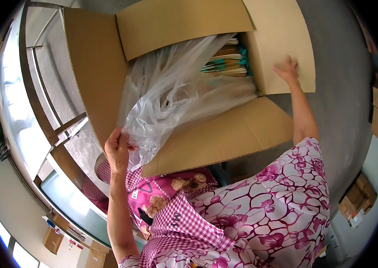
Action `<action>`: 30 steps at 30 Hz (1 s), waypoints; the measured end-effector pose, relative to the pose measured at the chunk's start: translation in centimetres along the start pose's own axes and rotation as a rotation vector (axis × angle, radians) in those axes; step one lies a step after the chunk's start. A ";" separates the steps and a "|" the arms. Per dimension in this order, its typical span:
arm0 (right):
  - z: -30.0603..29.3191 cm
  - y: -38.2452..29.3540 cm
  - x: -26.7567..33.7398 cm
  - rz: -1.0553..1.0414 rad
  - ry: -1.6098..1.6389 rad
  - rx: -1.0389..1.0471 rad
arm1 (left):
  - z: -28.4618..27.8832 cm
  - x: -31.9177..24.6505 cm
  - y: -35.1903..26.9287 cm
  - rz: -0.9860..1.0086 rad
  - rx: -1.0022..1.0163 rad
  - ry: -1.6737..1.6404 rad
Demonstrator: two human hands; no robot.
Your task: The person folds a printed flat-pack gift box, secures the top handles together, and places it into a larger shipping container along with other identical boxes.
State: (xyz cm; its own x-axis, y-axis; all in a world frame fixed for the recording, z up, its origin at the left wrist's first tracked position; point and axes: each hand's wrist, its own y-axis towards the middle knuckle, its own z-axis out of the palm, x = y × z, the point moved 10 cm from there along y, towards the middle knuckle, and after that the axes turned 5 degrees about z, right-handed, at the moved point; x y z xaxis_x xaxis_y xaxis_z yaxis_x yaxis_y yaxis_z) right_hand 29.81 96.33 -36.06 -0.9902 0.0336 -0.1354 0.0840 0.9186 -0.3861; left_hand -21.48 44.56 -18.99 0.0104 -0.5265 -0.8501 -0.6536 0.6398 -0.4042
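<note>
A large cardboard box (215, 130) stands before me with its flaps folded outward. My left hand (117, 149) grips the gathered edge of a clear plastic bag (165, 104) beside the left flap. The bag stretches from my fingers across the box's opening and hides much of what lies inside. At the far right of the interior, a stack of cream and brown paper or card items (227, 60) with teal parts shows past the plastic. Over the right flap (279, 40) is my right hand (287, 69), slightly blurred, fingers apart and holding nothing; whether it touches the flap I cannot tell.
To the left runs a metal-framed table or bench (53, 134) with a shiny top. More cardboard boxes (358, 194) sit by the wall at the right, and another carton (54, 234) is at lower left. Grey floor (339, 100) extends beyond the right flap.
</note>
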 end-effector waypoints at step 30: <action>16.8 4.3 4.0 -0.152 1.143 0.704 | -2.9 5.8 -0.4 0.052 -0.212 0.380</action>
State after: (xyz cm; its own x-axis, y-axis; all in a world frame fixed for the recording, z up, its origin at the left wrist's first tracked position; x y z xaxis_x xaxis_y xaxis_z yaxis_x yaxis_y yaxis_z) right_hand 28.07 93.80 -53.54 -0.5037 0.5733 0.6462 -0.3362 0.5589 -0.7580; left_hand -23.34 39.67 -22.79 -0.2799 -0.6906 -0.6669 -0.7870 0.5629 -0.2526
